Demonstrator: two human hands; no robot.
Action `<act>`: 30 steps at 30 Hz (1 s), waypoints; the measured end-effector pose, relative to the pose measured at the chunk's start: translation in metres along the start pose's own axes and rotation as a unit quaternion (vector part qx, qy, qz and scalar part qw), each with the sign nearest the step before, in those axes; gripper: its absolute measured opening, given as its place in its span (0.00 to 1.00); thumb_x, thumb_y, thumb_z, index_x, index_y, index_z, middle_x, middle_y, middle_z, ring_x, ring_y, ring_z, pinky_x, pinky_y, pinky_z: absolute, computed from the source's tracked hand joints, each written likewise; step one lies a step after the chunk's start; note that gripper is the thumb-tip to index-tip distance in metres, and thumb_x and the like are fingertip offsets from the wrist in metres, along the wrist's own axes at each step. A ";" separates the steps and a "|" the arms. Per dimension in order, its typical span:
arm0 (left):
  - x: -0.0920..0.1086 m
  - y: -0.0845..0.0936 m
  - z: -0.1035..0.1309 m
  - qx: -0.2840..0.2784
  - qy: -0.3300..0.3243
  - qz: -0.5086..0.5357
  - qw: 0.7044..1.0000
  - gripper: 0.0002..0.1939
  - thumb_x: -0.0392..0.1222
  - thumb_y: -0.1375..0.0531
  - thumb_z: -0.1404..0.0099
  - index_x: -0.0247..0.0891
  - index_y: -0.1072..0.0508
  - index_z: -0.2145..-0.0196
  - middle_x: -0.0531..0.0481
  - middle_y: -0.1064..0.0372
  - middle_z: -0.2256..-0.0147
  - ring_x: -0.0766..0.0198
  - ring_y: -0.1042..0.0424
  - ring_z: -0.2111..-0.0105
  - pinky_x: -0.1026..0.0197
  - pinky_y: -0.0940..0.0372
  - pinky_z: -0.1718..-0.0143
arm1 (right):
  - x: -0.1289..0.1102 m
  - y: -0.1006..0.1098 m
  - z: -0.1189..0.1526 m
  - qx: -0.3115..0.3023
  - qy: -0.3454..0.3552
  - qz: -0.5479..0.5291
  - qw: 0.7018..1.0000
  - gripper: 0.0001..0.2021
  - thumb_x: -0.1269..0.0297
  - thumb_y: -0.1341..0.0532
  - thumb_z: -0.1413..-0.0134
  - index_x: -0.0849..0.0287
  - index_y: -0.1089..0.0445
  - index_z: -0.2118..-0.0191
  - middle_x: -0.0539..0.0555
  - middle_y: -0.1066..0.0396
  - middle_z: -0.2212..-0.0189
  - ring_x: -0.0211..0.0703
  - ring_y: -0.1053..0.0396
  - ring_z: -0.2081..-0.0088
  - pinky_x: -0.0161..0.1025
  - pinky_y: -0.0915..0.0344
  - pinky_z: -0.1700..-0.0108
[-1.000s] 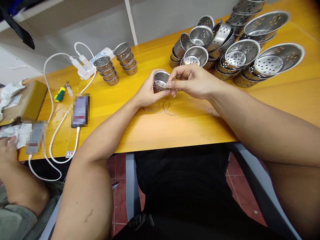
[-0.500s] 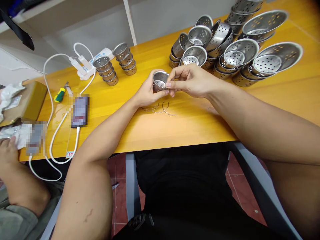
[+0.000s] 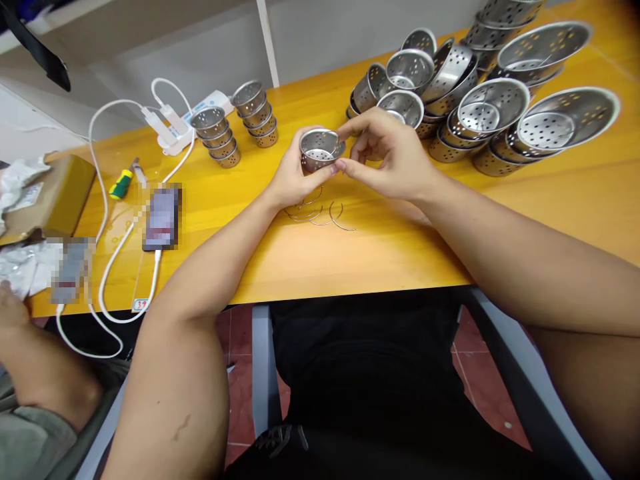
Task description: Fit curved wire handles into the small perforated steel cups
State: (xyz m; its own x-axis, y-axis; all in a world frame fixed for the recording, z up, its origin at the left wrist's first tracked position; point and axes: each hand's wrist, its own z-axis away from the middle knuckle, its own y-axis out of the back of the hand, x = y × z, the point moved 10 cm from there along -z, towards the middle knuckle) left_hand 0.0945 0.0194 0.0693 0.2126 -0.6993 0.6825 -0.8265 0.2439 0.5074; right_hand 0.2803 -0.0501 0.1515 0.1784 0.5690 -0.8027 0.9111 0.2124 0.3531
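My left hand (image 3: 295, 170) is wrapped round the side of a small perforated metal cup (image 3: 319, 157), its mouth tipped toward me. My right hand (image 3: 387, 150) is at the cup's right side. Its thumb touches the near rim beside my left thumb and its forefinger reaches the far right rim, the other fingers curled in. Under the hands, several thin curved wires (image 3: 343, 220) lie on the yellow table (image 3: 370, 263). Whether a wire sits inside the cup cannot be made out.
Many perforated cups (image 3: 493, 110) are stacked at the back right. Two smaller stacks (image 3: 260, 117) stand left of centre, near a white power strip (image 3: 210, 107). Cables, a phone (image 3: 163, 219), a green-yellow screwdriver (image 3: 121, 185) and a cardboard box (image 3: 65, 193) lie left, beside another person's arm (image 3: 45, 360).
The right thumb and forefinger have gone from a pinch at the cup's rim to spread apart along it. The cup shows more of its inside, and the view has shifted slightly.
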 end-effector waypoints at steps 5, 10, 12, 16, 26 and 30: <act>-0.001 0.004 -0.002 0.003 -0.009 0.007 1.000 0.54 0.86 0.32 0.26 0.43 0.38 0.24 0.38 0.26 0.31 0.45 0.18 0.30 0.30 0.32 0.16 | -0.004 0.001 0.002 -0.008 -0.016 0.024 1.000 0.29 0.26 0.15 0.41 0.34 0.14 0.43 0.55 0.16 0.36 0.67 0.19 0.41 0.60 0.15 0.41; -0.003 0.004 -0.001 0.009 -0.008 -0.004 1.000 0.54 0.88 0.34 0.26 0.44 0.37 0.24 0.38 0.25 0.30 0.43 0.18 0.29 0.28 0.32 0.17 | -0.011 0.001 0.002 -0.010 -0.020 -0.021 1.000 0.25 0.31 0.13 0.41 0.37 0.12 0.48 0.58 0.18 0.34 0.73 0.21 0.35 0.62 0.14 0.40; -0.002 0.003 -0.001 0.009 -0.004 -0.009 1.000 0.55 0.88 0.34 0.27 0.43 0.38 0.24 0.36 0.25 0.30 0.43 0.19 0.29 0.29 0.31 0.17 | -0.014 0.000 0.003 -0.018 -0.020 -0.025 0.999 0.23 0.33 0.12 0.41 0.36 0.12 0.49 0.57 0.18 0.32 0.76 0.24 0.30 0.64 0.14 0.38; 0.000 0.001 0.000 0.008 0.003 -0.015 1.000 0.59 0.90 0.34 0.29 0.43 0.40 0.22 0.35 0.26 0.30 0.42 0.19 0.29 0.30 0.29 0.19 | -0.012 -0.002 0.003 -0.033 -0.028 0.021 0.999 0.25 0.28 0.14 0.43 0.34 0.12 0.49 0.56 0.18 0.32 0.78 0.29 0.26 0.69 0.17 0.31; 0.004 -0.005 0.003 0.007 -0.025 -0.014 1.000 0.59 0.88 0.34 0.27 0.44 0.44 0.20 0.37 0.29 0.30 0.45 0.19 0.31 0.33 0.28 0.20 | -0.002 -0.017 0.002 -0.061 -0.003 0.001 0.998 0.26 0.25 0.16 0.41 0.39 0.10 0.51 0.61 0.20 0.36 0.76 0.27 0.31 0.67 0.18 0.33; 0.009 -0.012 0.005 -0.018 -0.035 -0.029 0.999 0.57 0.85 0.40 0.21 0.45 0.52 0.16 0.35 0.32 0.28 0.44 0.21 0.28 0.32 0.28 0.19 | 0.000 -0.019 0.003 -0.067 -0.009 0.004 0.998 0.25 0.27 0.15 0.41 0.40 0.11 0.52 0.61 0.20 0.37 0.77 0.28 0.29 0.66 0.19 0.31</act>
State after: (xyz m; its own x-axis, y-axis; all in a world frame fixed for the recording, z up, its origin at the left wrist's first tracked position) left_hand 0.1037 0.0074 0.0667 0.2218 -0.7576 0.6139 -0.7938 0.2253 0.5649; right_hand 0.2640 -0.0562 0.1433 0.1941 0.5566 -0.8078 0.8519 0.3127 0.4202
